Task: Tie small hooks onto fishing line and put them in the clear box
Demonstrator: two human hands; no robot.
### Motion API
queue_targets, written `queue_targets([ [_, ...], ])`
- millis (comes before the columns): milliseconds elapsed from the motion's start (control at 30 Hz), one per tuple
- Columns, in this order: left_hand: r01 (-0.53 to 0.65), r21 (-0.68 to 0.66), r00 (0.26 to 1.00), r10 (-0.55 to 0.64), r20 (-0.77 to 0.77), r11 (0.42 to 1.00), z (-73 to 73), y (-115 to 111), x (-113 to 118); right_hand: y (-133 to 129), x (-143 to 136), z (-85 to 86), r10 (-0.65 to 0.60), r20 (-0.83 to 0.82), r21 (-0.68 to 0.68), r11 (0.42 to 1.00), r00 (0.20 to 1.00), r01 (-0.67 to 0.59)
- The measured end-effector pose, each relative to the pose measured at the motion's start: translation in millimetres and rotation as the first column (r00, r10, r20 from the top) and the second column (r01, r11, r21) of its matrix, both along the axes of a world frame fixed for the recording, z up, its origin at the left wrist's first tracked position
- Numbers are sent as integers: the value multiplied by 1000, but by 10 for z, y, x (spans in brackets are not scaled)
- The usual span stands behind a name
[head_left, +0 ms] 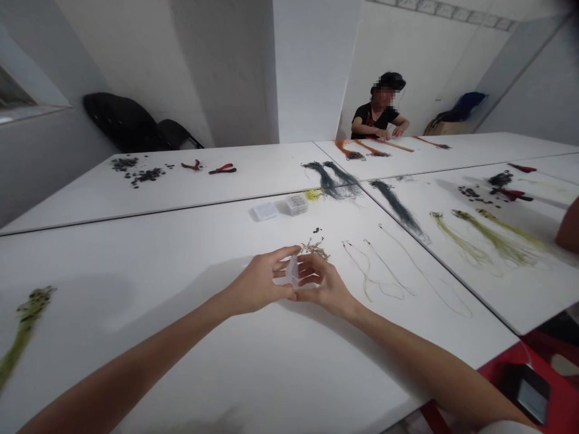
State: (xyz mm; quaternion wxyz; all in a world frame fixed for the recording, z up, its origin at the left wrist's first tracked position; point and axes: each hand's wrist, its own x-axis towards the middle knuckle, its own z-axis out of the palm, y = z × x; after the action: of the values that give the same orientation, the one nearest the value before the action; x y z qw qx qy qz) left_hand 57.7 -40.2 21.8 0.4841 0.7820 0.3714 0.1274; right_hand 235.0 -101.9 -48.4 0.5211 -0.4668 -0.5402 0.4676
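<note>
Translucent plastic case (293, 272) is held between the left hand (259, 282) and right hand (333, 290), both curved, over the worktop (235, 361).

Left hand (260, 277), right hand (332, 288): two, near front edge of tabletop (203, 374). Clear plastic piece (292, 272) held between: one. Clear containers (297, 205): two, by rear edge. Yellow clump (312, 194): one. Loose strands (391, 271): perhaps four, overlap blurs count. Dark green bundles (398, 208): three, around inner corner. Yellow-green bundles (497, 235): four, three toward right edge, one at left edge. Pliers (222, 169): four, two toward far left corner, two toward right edge. Seated co-worker (380, 114) at far edge: one. Phone (532, 395) below near right corner: one.
</note>
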Motion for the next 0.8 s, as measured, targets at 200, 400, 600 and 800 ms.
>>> queue_targets([
  [200,41,-27,999,-41,-9,999,31,2,-25,-10,-6,-27,30,7,3,1000,1000,-30],
  [400,69,-70,996,-73,-45,995,-9,1,-111,-25,-69,-139,64,35,-31,998,997,-63],
  [600,97,-100,995,-96,17,990,-84,-13,-178,-55,-95,-151,89,44,-59,994,995,-86],
  [800,24,-145,999,-19,40,989,-106,141,-318,-82,-95,-129,227,-180,-113,962,957,-249],
])
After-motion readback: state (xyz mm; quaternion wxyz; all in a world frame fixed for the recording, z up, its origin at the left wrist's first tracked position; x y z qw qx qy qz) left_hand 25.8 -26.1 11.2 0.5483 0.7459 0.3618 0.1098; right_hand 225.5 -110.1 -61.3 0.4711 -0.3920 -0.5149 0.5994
